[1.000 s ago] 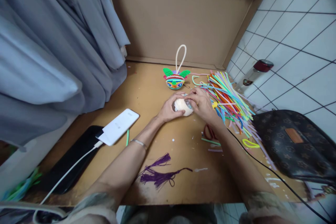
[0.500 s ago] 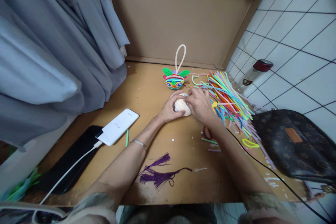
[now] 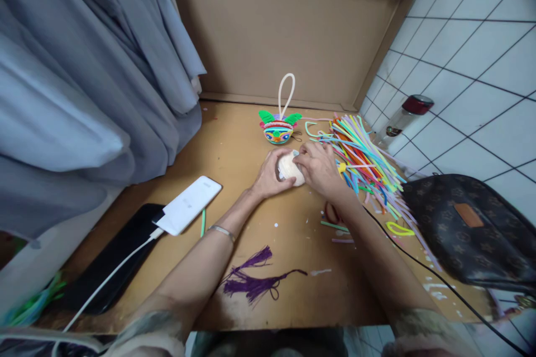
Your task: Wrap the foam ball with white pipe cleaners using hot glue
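Observation:
A cream-coloured rounded piece point(image 3: 288, 168), seemingly wound from fuzzy strips, is held over the middle of the table. My left hand point(image 3: 271, 174) wraps round its left side, thumb below and fingers above. On its upper right edge, my right hand point(image 3: 317, 164) presses with bent, pinched fingertips; whether a small bit lies between them is hidden. Just behind stands a colourful lion-head ornament point(image 3: 278, 132) with green ears and a white loop point(image 3: 287, 95) on top. Many pipe cleaners point(image 3: 360, 150) in mixed colours lie in a heap beyond my right hand.
Purple tassels point(image 3: 251, 284) lie near the front edge. To the left are a white power bank point(image 3: 190, 206) with a cable and a black phone-like slab point(image 3: 121, 256). A brown patterned bag point(image 3: 473, 228), a bottle point(image 3: 404, 120) and red-handled scissors point(image 3: 330, 213) are at right. Cardboard point(image 3: 276, 28) stands behind.
My right fingertips have shifted slightly on the edge of the cream piece. My left hand keeps its hold, and the view has tilted a little.

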A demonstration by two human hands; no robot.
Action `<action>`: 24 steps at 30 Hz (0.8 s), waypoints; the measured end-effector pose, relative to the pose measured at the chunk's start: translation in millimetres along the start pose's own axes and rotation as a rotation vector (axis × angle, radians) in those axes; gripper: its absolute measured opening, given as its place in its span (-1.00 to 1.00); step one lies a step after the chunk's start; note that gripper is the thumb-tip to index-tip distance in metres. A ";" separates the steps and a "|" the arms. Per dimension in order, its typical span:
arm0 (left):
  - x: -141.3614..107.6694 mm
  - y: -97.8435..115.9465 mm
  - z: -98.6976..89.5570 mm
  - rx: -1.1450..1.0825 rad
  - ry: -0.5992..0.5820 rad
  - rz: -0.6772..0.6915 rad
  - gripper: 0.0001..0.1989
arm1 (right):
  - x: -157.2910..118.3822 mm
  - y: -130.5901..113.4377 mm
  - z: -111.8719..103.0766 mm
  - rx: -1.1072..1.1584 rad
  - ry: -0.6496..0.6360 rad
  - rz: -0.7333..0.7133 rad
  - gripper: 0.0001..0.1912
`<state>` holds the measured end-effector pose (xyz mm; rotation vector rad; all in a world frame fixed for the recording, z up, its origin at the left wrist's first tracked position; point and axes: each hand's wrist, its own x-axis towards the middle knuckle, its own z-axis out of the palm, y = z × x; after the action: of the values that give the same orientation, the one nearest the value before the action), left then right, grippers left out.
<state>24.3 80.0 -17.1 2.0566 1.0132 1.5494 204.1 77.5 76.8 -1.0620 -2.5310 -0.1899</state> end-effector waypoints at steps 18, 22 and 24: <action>0.9 -5.6 -0.5 0.040 -0.070 0.083 -0.43 | -1.3 -2.0 2.6 -0.035 -0.001 0.032 -0.67; -1.0 -7.3 -0.1 0.075 -0.077 0.107 -0.34 | -1.1 -5.4 3.2 -0.036 -0.006 0.039 -0.66; -1.7 -5.7 0.8 0.102 -0.076 0.100 -0.22 | -1.2 -6.3 3.8 -0.033 0.010 0.038 -0.66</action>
<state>23.1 82.6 -22.3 2.2497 0.9938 1.4828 199.2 73.3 73.0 -1.1179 -2.5054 -0.2267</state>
